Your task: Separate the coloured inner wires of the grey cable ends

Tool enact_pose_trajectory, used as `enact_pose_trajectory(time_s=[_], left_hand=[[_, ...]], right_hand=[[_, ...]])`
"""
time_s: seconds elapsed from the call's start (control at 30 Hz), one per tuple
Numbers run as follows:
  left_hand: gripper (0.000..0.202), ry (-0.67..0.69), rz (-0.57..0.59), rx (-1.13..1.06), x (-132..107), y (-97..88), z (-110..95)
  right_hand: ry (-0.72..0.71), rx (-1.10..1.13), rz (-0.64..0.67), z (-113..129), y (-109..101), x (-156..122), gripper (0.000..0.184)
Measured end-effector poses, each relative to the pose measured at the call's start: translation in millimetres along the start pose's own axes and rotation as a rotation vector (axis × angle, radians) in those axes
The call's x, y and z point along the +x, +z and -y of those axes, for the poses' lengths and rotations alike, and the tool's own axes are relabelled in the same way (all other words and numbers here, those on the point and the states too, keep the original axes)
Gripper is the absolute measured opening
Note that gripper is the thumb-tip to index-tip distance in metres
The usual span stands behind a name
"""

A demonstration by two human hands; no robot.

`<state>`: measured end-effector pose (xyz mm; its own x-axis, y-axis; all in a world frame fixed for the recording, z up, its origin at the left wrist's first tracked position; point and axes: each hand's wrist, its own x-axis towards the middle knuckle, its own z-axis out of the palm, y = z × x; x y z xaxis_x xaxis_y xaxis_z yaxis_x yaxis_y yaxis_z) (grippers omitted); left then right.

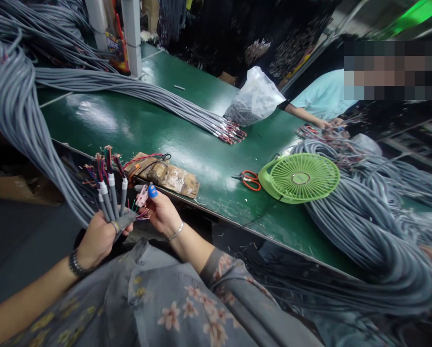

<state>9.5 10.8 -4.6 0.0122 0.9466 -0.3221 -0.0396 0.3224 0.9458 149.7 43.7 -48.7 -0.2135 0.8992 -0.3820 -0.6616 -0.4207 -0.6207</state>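
**A handful of gray cables (113, 198)**

At the lower left, the left hand (97, 238) wraps its fingers around the cables. Just beside it, the right hand (163, 210) pinches a small pink thing (142, 197) between its fingers.

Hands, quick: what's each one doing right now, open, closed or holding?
Left hand: closed around several gray cables.
Right hand: closed, holding a small pink piece, exact type unclear.
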Motion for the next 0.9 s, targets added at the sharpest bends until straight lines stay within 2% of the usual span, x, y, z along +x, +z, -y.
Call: enact_pose_trajectory(time_s=[0.2, 0.37, 0.5, 0.7, 0.9], left_hand=[[0.024, -0.018, -0.004, 0.002, -0.7, -3.4, 2.4], [0.019, -0.001, 0.003, -0.057, -7.3, -10.3, 4.4], [0.016, 0.033, -0.021, -0.094, -12.4, -14.4, 5.2], [0.024, 0.059, -0.078, -0.122, -11.2, -7.3, 0.6], [0.028, -0.003, -0.133, -0.143, -6.0, 1.0, -1.1]], right_hand=[[0.049, 0.019, -0.007, 1.2, 1.8, -0.2, 0.043], [0.112, -0.034, 0.048, 5.4, -2.0, -0.1, 0.053], [0.053, -0.07, 0.075, 3.8, -4.8, -0.5, 0.042], [-0.004, -0.109, 0.075, -3.4, -5.8, -1.3, 0.042], [-0.008, -0.146, 0.005, -2.0, -6.1, 0.2, 0.051]])
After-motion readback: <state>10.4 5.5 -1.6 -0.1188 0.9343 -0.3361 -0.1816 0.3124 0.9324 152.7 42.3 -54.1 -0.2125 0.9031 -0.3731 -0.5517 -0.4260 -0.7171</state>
